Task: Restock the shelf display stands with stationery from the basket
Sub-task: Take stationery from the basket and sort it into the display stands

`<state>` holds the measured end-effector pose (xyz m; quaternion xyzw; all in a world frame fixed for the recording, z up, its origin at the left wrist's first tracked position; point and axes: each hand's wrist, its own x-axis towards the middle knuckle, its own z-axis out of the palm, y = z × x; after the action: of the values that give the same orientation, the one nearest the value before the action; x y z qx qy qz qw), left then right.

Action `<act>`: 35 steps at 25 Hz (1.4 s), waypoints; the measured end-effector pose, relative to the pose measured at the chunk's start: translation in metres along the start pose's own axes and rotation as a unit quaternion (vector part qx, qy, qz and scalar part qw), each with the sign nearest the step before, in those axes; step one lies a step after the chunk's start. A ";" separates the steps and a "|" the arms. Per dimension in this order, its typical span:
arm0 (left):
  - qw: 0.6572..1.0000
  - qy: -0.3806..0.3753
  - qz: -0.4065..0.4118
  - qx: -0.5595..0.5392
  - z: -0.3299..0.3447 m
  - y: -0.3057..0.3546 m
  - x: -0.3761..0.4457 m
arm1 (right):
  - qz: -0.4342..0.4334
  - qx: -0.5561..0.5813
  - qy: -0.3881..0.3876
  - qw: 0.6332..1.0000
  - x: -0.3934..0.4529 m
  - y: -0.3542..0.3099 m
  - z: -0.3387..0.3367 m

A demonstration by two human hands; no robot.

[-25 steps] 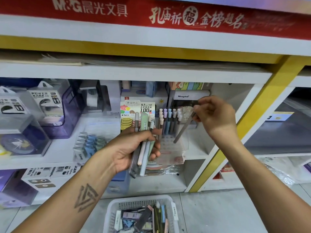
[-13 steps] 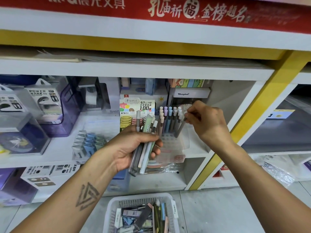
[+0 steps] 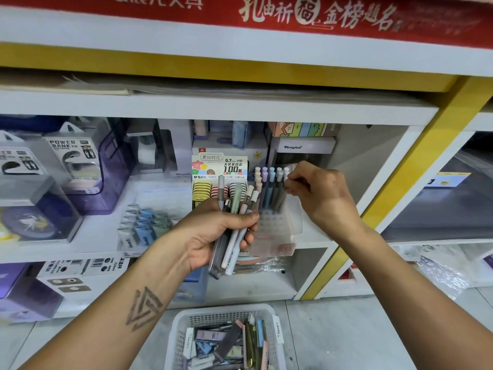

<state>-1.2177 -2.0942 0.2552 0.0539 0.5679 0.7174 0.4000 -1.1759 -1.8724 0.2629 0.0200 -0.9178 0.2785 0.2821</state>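
Observation:
My left hand [image 3: 213, 231] grips a bundle of several pens [image 3: 236, 200] in grey, green, white and pink, held upright in front of the shelf. My right hand [image 3: 320, 193] pinches the top of a grey pen [image 3: 280, 194] that stands in the clear display stand [image 3: 290, 222] on the middle shelf. Several pastel-capped pens [image 3: 268, 182] fill the stand's back rows. The white basket [image 3: 221, 312] sits on the floor below, holding erasers, pens and other stationery.
A pencil-lead display card [image 3: 218, 166] stands just left of the pen stand. Power bank boxes [image 3: 72, 158] and a purple case sit at the left, with a rack of small clips [image 3: 144, 222] in front. A yellow post [image 3: 416, 166] borders the shelf on the right.
My right hand has lowered the grey pen from a slant above the stand down into it, among the other pens. The left hand has kept still with its bundle.

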 end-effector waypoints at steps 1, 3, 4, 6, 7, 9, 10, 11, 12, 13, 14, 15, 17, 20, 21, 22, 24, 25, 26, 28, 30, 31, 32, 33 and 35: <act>1.000 0.000 -0.001 0.002 0.000 0.000 -0.001 | 0.000 -0.002 -0.006 1.000 0.000 -0.001 0.000; 1.000 0.002 -0.005 0.000 0.000 0.000 -0.001 | 0.009 -0.002 -0.021 1.000 0.002 -0.001 -0.002; 1.000 0.001 -0.007 -0.003 0.000 0.000 -0.001 | 0.014 -0.004 -0.030 0.999 0.002 -0.001 -0.001; 1.000 -0.003 -0.007 -0.010 0.000 0.001 -0.001 | 0.014 -0.039 -0.050 0.998 0.004 -0.003 0.002; 1.000 -0.007 -0.006 -0.012 0.000 0.001 -0.002 | 0.008 -0.083 -0.065 0.994 0.005 -0.005 0.004; 1.000 -0.014 0.000 -0.011 0.000 0.001 -0.002 | 0.001 -0.159 -0.076 0.984 0.007 -0.011 0.008; 1.000 -0.017 0.002 -0.010 0.000 0.000 -0.002 | 0.003 -0.149 -0.066 0.987 0.008 -0.016 0.008; 1.000 -0.019 0.004 -0.008 0.000 0.000 -0.001 | 0.023 -0.090 -0.061 0.994 0.008 -0.022 0.007; 1.000 -0.020 0.006 -0.006 0.001 0.000 -0.001 | 0.071 0.012 -0.077 0.994 0.007 -0.029 0.006; 1.000 -0.021 0.008 -0.005 0.002 0.000 -0.001 | 0.130 0.130 -0.116 0.976 0.005 -0.035 0.006; 1.000 -0.021 0.011 -0.002 0.002 0.000 0.000 | 0.179 0.216 -0.152 0.948 0.004 -0.041 0.006; 1.000 -0.022 0.013 0.000 0.003 0.000 0.000 | 0.208 0.262 -0.175 0.926 0.002 -0.043 0.006; 0.999 -0.027 0.016 -0.009 0.005 -0.001 0.000 | 0.243 0.322 -0.152 0.902 0.002 -0.042 0.003; 0.998 -0.017 0.003 -0.057 0.004 -0.001 0.001 | 0.288 0.436 0.015 0.853 0.007 -0.030 -0.013; 0.997 -0.002 -0.007 -0.071 0.003 0.000 0.002 | 0.277 0.427 0.073 0.858 0.009 -0.025 -0.020; 0.997 0.012 -0.014 -0.075 0.002 0.001 0.002 | 0.254 0.387 0.114 0.879 0.010 -0.020 -0.024; 0.997 0.029 -0.022 -0.061 0.001 0.001 0.004 | 0.197 0.261 0.124 0.937 0.007 -0.012 -0.026; 0.998 0.029 -0.028 -0.058 0.001 0.001 0.004 | 0.172 0.192 0.095 0.962 0.004 -0.010 -0.024; 0.997 0.024 -0.036 -0.059 0.001 0.001 0.004 | 0.145 0.120 0.052 0.981 -0.001 -0.008 -0.021; 0.997 0.000 -0.045 -0.064 0.002 0.000 0.004 | 0.084 0.025 -0.023 0.996 -0.011 -0.003 -0.014; 0.997 -0.019 -0.045 -0.063 0.004 -0.001 0.004 | 0.052 0.004 -0.035 0.998 -0.016 0.000 -0.010; 0.997 -0.027 -0.041 -0.059 0.004 -0.002 0.004 | 0.048 0.003 -0.031 0.998 -0.015 0.002 -0.009; 0.997 -0.033 -0.037 -0.053 0.004 -0.002 0.004 | 0.047 0.004 -0.031 0.998 -0.015 0.003 -0.009; 0.998 -0.038 -0.032 -0.046 0.004 -0.002 0.004 | 0.040 0.004 -0.033 0.999 -0.014 0.003 -0.008; 0.998 -0.043 -0.023 -0.036 0.004 -0.002 0.003 | 0.009 0.003 -0.051 0.999 -0.015 0.003 -0.007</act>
<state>-1.2166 -2.0891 0.2535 0.0569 0.5253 0.7247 0.4422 -1.1607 -1.8680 0.2582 0.0269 -0.9304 0.2825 0.2322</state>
